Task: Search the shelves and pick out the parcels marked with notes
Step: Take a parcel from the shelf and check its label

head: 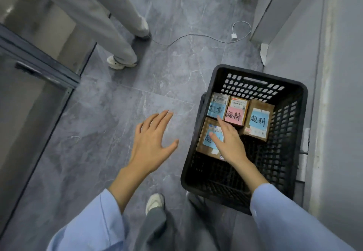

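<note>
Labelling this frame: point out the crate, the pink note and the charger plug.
crate [253, 74], head view, far rim.
pink note [233, 115], head view, middle of the note.
charger plug [234, 36], head view, its white body.

- The crate [294, 133] stands on the floor [117, 123], at the right, close beside the wall [337, 93].
- Four parcels lie inside the crate, in its far half.
- Three form a row against the far wall: far-left parcel [218, 104], middle parcel [236, 111], far-right parcel [257, 120].
- The fourth parcel [209, 140] lies nearer, in front of the far-left parcel.
- Each parcel carries a note on its top face.
- The right hand [228, 142] reaches into the crate, over the fourth parcel.
- The left hand [151, 140] hovers above the floor, left of the crate.
- A cable [188, 35] lies on the floor beyond the crate.
- The shelf frame [39, 64] stands at the left.
- A second person's legs [110, 25] stand at the far left, beside the shelf frame.
</note>
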